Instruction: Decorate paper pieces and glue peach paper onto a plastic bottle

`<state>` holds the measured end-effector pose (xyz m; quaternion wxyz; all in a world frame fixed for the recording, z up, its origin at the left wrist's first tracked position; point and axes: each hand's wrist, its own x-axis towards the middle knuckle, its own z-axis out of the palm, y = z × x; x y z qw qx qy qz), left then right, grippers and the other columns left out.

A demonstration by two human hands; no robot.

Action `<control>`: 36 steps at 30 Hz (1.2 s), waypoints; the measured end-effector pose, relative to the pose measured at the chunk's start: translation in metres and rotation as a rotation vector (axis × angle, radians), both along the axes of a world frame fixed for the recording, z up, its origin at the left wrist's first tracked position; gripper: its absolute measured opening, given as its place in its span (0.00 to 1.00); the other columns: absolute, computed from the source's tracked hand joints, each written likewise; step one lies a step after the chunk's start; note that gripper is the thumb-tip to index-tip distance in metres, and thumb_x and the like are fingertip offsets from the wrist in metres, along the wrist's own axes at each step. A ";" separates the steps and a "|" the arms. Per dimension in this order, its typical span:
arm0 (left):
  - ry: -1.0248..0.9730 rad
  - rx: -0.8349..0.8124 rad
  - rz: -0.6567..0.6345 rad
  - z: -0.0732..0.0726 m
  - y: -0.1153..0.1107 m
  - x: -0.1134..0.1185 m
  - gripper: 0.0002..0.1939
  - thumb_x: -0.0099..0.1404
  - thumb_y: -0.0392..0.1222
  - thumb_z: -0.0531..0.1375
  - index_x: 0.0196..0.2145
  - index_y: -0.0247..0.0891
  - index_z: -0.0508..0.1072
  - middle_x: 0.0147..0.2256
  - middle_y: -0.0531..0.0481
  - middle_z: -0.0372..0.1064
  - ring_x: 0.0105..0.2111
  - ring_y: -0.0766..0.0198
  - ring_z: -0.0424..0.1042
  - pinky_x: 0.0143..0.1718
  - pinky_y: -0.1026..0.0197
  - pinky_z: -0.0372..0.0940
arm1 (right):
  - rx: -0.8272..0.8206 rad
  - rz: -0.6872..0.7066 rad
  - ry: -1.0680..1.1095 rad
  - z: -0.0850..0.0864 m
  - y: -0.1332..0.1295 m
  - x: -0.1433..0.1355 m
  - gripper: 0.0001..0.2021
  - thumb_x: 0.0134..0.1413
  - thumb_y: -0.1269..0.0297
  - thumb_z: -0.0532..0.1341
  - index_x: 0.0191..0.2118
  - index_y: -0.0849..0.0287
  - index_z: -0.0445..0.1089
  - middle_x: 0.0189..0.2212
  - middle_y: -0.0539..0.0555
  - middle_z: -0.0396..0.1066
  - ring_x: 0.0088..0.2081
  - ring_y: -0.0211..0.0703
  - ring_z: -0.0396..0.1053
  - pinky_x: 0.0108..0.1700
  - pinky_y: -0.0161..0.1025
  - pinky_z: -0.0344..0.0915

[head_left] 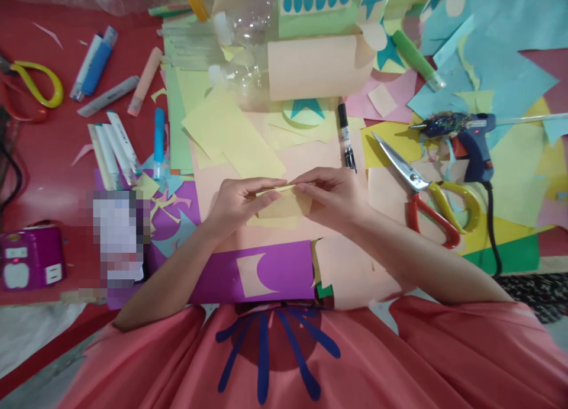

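Observation:
A small yellow paper piece (pixel 284 205) is held between my two hands over the peach sheets in the middle. My left hand (pixel 242 203) pinches its left part, thumb in front and fingers behind along the top edge. My right hand (pixel 331 193) pinches the right part the same way, its fingertips close to those of my left hand. Larger yellow sheets (pixel 231 131) lie just beyond my hands. A black marker (pixel 345 134) rests beyond my right hand. Purple paper (pixel 284 270) with a curved cut-out shape lies nearer my body.
Scissors (pixel 415 181) and a glue gun (pixel 474 139) with a cord lie at the right. Markers (pixel 118 148), a phone (pixel 118 237) and a purple box (pixel 33 258) are at the left. Bottles wrapped in paper (pixel 319 68) lie at the back.

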<state>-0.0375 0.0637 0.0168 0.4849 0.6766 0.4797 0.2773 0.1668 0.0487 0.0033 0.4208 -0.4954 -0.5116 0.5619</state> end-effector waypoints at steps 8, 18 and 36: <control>-0.002 -0.005 0.016 -0.003 -0.001 0.001 0.16 0.64 0.56 0.61 0.38 0.44 0.83 0.38 0.50 0.81 0.36 0.63 0.80 0.33 0.70 0.70 | -0.102 0.008 0.177 -0.004 -0.002 -0.001 0.05 0.47 0.62 0.70 0.31 0.56 0.80 0.29 0.52 0.78 0.31 0.38 0.74 0.35 0.38 0.70; -0.030 0.025 0.038 -0.005 -0.002 0.002 0.12 0.64 0.51 0.63 0.40 0.45 0.83 0.38 0.52 0.81 0.34 0.66 0.79 0.29 0.73 0.68 | -0.098 -0.030 0.209 -0.001 -0.001 -0.002 0.03 0.45 0.69 0.70 0.29 0.56 0.79 0.27 0.50 0.78 0.30 0.35 0.73 0.33 0.35 0.68; -0.029 0.029 0.123 -0.009 -0.002 0.004 0.14 0.60 0.52 0.65 0.31 0.38 0.81 0.25 0.52 0.76 0.23 0.71 0.68 0.22 0.72 0.61 | 0.003 -0.099 -0.009 -0.006 -0.003 -0.004 0.03 0.47 0.67 0.67 0.30 0.55 0.78 0.29 0.49 0.78 0.30 0.36 0.73 0.31 0.34 0.68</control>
